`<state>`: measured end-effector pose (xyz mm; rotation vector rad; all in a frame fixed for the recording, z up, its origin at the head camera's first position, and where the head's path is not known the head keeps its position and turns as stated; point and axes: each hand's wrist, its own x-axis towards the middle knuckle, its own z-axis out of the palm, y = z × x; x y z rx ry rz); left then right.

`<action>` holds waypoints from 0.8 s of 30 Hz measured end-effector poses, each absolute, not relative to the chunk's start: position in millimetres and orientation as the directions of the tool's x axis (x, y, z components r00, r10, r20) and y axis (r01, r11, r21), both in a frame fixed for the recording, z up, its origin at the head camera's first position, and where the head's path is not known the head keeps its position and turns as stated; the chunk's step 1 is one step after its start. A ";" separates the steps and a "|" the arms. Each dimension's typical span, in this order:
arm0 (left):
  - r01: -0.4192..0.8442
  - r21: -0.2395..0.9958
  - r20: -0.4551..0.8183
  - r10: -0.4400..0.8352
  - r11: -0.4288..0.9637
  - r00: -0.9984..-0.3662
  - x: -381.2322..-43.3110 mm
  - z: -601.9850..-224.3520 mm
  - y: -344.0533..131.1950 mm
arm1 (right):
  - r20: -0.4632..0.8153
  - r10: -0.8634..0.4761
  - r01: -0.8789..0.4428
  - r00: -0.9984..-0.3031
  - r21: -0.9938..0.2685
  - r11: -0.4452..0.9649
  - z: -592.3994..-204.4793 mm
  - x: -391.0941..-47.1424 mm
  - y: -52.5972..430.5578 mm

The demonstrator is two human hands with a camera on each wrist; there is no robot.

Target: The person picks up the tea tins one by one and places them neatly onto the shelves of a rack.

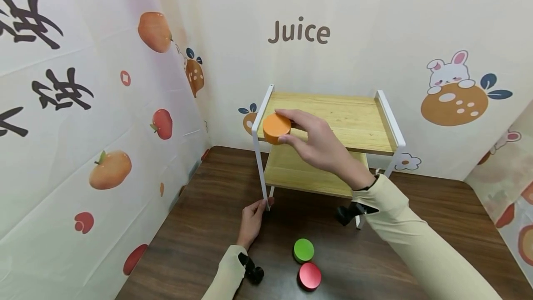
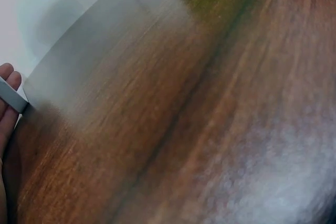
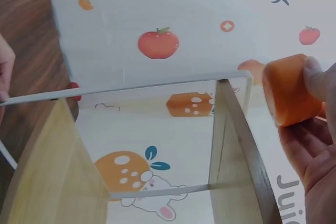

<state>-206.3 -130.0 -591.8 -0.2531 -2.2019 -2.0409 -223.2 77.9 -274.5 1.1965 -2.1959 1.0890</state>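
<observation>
My right hand (image 1: 318, 142) pinches an orange round block (image 1: 276, 128) between thumb and fingers, above the left front corner of a two-tier shelf (image 1: 333, 117). In the right wrist view the block (image 3: 289, 90) looks like a short cylinder, apart from the shelf's frame (image 3: 157, 85). My left hand (image 1: 251, 222) grips the foot of the shelf's white left front leg (image 1: 260, 170); in the left wrist view its fingers (image 2: 11, 77) are around the leg's end. A green round block (image 1: 304, 250) and a red round block (image 1: 310, 276) lie on the table in front of the shelf.
The dark wooden table (image 1: 200, 244) carries the shelf, whose lower board (image 1: 300, 170) sits beneath the top one. Printed cloth (image 1: 354, 36) hangs behind and at both sides. A small black camera is strapped on each wrist.
</observation>
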 end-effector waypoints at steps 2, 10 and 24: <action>0.210 0.974 0.209 0.021 0.082 -0.978 -207.0 -594.8 -129.7 | 0.637 -0.510 -0.816 -0.578 -0.463 0.346 -271.9 -226.6 75.4; 0.179 0.975 0.181 -0.002 0.129 -0.984 -207.1 -595.2 -129.0 | 0.522 -0.417 -0.665 -0.745 -0.634 0.395 -272.8 -240.7 67.3; 0.204 0.971 0.207 -0.011 0.123 -0.978 -208.8 -596.5 -127.6 | 0.454 -0.339 -0.566 -0.824 -0.694 0.445 -275.0 -248.8 58.0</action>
